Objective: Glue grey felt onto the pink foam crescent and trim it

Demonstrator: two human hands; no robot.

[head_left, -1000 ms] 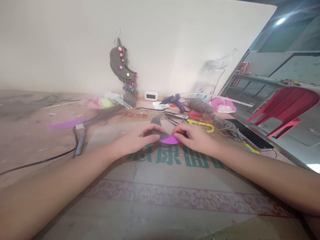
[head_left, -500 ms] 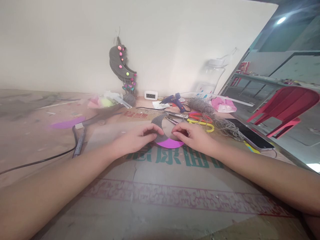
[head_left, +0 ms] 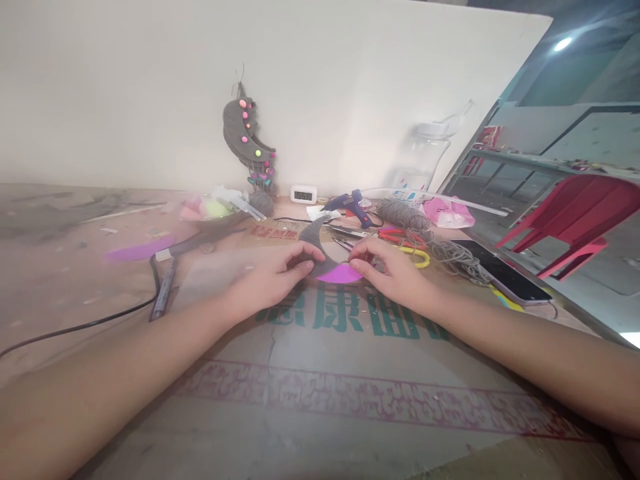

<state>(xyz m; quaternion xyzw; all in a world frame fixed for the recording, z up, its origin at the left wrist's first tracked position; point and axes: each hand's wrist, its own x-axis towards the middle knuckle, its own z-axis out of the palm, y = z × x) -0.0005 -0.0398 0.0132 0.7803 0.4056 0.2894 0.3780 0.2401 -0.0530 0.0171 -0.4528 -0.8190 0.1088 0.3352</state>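
A crescent-shaped cutout [head_left: 313, 235] lies between my hands above the cardboard. Grey yarn is wound around its upper and middle part, while its lower end is bare purple. My left hand [head_left: 283, 273] is closed on the wrapped middle of the crescent, thumb in front and fingers behind. At the purple end, my right hand [head_left: 390, 270] has thumb and forefinger drawn together in a pinch, with a thin strand of the grey yarn at the fingertips. Loose grey yarn [head_left: 457, 260] lies tangled to the right, behind my right hand.
Behind the hands lie scissors with a yellow handle [head_left: 417, 257], red-handled scissors [head_left: 400, 235] and a blue glue gun [head_left: 350, 203]. A phone [head_left: 505, 270] is at right, a marker [head_left: 164, 293] at left. A decorated crescent [head_left: 240, 133] hangs against the wall above a small clock [head_left: 304, 194].
The crescent has tilted and shifted between my hands, showing more of its wrapped upper part than a second ago. My right hand has moved slightly around its purple end.
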